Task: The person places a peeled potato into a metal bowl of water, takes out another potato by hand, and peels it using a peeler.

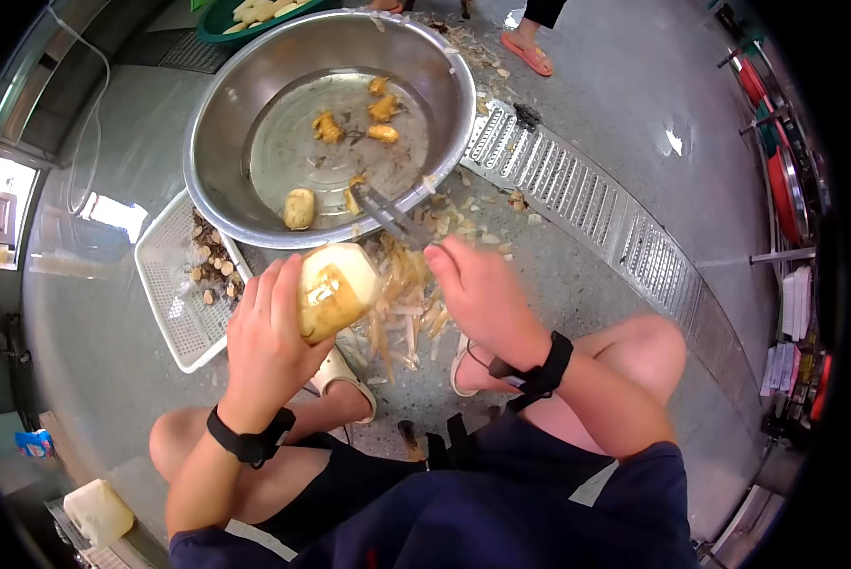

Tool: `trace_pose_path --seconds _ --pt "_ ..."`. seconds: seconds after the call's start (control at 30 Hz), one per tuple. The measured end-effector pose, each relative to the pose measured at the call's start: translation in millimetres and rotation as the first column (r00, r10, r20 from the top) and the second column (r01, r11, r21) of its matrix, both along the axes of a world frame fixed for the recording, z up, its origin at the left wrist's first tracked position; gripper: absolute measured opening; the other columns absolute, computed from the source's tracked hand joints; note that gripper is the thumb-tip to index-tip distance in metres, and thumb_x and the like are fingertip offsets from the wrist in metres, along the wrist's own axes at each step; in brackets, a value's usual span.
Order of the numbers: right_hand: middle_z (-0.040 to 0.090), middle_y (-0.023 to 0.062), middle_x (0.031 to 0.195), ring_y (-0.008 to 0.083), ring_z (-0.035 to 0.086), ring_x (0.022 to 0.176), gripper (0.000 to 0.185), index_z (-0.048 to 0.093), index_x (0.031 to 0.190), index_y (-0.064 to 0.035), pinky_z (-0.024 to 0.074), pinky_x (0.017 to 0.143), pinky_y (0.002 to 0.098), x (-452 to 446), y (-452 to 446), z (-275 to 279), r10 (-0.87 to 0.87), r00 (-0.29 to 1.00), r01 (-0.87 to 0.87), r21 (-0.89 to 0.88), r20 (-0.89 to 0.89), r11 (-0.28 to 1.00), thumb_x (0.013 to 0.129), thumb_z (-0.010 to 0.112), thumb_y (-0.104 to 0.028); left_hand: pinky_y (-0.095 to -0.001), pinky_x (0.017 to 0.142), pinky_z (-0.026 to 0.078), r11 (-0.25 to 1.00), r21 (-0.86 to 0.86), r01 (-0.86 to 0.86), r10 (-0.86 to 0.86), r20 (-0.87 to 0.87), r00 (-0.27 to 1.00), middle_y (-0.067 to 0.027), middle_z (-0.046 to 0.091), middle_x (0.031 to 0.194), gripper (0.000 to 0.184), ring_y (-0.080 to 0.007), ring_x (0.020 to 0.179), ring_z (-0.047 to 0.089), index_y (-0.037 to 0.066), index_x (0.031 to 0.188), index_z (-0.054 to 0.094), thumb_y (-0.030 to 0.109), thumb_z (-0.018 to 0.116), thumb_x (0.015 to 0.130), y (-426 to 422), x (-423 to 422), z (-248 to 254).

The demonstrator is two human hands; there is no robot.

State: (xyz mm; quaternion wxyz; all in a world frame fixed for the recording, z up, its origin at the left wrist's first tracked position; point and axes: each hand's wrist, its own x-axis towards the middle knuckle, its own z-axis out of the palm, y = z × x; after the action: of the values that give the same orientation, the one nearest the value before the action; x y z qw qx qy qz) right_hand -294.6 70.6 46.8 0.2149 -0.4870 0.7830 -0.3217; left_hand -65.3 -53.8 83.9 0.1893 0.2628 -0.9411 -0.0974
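My left hand (274, 318) is wrapped around a thick piece of lotus root (335, 289), held up just in front of the basin rim. Its upper side is pale and peeled, while brownish-yellow skin remains on the lower part. My right hand (482, 294) grips a peeler with a long metal blade (392, 213), slightly blurred, pointing up and left over the rim. The blade is apart from the lotus root. Inside the large steel basin (222, 123), shallow water holds an unpeeled stub (299, 209) and several knobbly ginger-like pieces (328, 127).
Peel scraps (402, 313) litter the floor between my feet. A white basket (165, 294) with cut-off ends stands left of the basin. Behind is a green tub (219, 35) of pale peeled pieces. A metal drain grate (625, 223) runs along the right; another person's sandalled foot (528, 49) is beyond.
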Motion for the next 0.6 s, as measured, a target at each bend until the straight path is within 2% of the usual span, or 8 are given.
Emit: trace_pose_path --seconds 0.07,0.13,0.2,0.27,0.3,0.43,0.53,0.6 --pt "0.06 0.0154 0.066 0.0249 0.063 0.062 0.038 0.06 0.089 -0.0025 0.0471 0.058 0.0404 4.9 -0.7 -2.1 -0.026 0.955 0.036 -0.03 0.296 0.999 0.107 0.054 -0.036 -0.0414 0.089 0.054 0.947 0.319 -0.027 0.057 -0.085 0.995 -0.0189 0.064 0.123 0.082 -0.0318 0.107 0.065 -0.001 0.138 0.049 0.012 0.086 0.066 -5.1 0.1 -4.2" --pt "0.062 0.0113 0.069 0.0192 0.062 0.063 0.035 0.063 0.096 -0.0016 0.0469 0.06 0.0365 8.9 -4.1 -0.6 -0.039 0.862 0.081 -0.061 0.505 0.995 0.106 0.056 -0.034 -0.0383 0.092 0.054 0.725 0.688 -0.026 0.166 -0.139 0.976 -0.016 0.064 0.125 0.079 -0.0261 0.109 0.065 0.0 0.139 0.049 0.013 0.086 0.071 -5.2 1.7 0.2" --pt "0.067 0.0058 0.076 0.0134 0.059 0.065 0.032 0.066 0.105 -0.0007 0.0469 0.062 0.0314 19.3 -6.2 2.7 -0.054 0.771 0.136 -0.081 0.635 0.987 0.105 0.06 -0.032 -0.0353 0.098 0.05 0.455 0.887 0.077 0.272 -0.221 0.936 -0.0109 0.062 0.128 0.078 -0.0204 0.115 0.062 0.0 0.143 0.046 0.019 0.086 0.078 -3.9 2.3 1.7" --pt "0.07 0.003 0.089 0.0104 0.059 0.071 0.035 0.064 0.118 0.0005 0.048 0.065 0.0286 31.5 -8.8 -0.8 0.023 0.609 0.165 -0.155 0.793 0.974 0.103 0.064 -0.031 -0.0357 0.102 0.049 0.182 0.964 0.196 0.417 -0.256 0.872 -0.0098 0.062 0.129 0.079 -0.0207 0.117 0.061 0.001 0.145 0.045 0.022 0.085 0.08 3.6 -1.1 -0.2" --pt "0.071 0.0017 0.096 0.0089 0.059 0.074 0.038 0.063 0.125 0.0012 0.0485 0.066 0.0271 36.7 -10.4 1.4 0.065 0.518 0.184 -0.185 0.853 0.965 0.103 0.066 -0.03 -0.0361 0.106 0.047 0.158 0.952 0.261 0.399 -0.304 0.865 -0.0095 0.058 0.136 0.078 -0.0219 0.124 0.058 0.002 0.148 0.041 0.022 0.081 0.084 5.6 -3.4 -3.5" --pt "0.071 0.0051 0.105 0.0084 0.063 0.085 0.055 0.052 0.143 0.0021 0.052 0.075 0.0248 51.0 -13.1 15.1 0.069 0.448 0.156 -0.154 0.891 0.976 0.101 0.069 -0.027 -0.0389 0.109 0.046 -0.102 0.916 0.387 0.527 -0.28 0.802 -0.0109 0.049 0.148 0.077 -0.0229 0.135 0.051 0.004 0.153 0.034 0.016 0.076 0.089 17.8 -16.4 -6.4" --pt "0.071 0.0074 0.101 0.0094 0.064 0.084 0.052 0.055 0.14 0.0026 0.0524 0.074 0.0246 43.8 -19.6 19.8 0.218 0.445 0.154 -0.314 0.869 0.937 0.101 0.068 -0.03 -0.0402 0.11 0.046 0.058 0.94 0.335 0.338 -0.335 0.88 -0.0107 0.051 0.146 0.078 -0.0235 0.134 0.053 0.004 0.152 0.034 0.01 0.077 0.087 10.2 -20.2 7.7" --pt "0.07 0.0069 0.093 0.0093 0.063 0.077 0.05 0.058 0.137 0.002 0.0524 0.069 0.0245 41.3 -22.5 19.1 0.1 0.626 0.143 -0.24 0.774 0.96 0.102 0.066 -0.033 -0.0405 0.109 0.048 0.114 0.943 0.312 0.372 -0.332 0.867 -0.0116 0.055 0.141 0.08 -0.0246 0.129 0.057 0.004 0.15 0.036 0.001 0.077 0.082 3.3 -17.5 10.5"
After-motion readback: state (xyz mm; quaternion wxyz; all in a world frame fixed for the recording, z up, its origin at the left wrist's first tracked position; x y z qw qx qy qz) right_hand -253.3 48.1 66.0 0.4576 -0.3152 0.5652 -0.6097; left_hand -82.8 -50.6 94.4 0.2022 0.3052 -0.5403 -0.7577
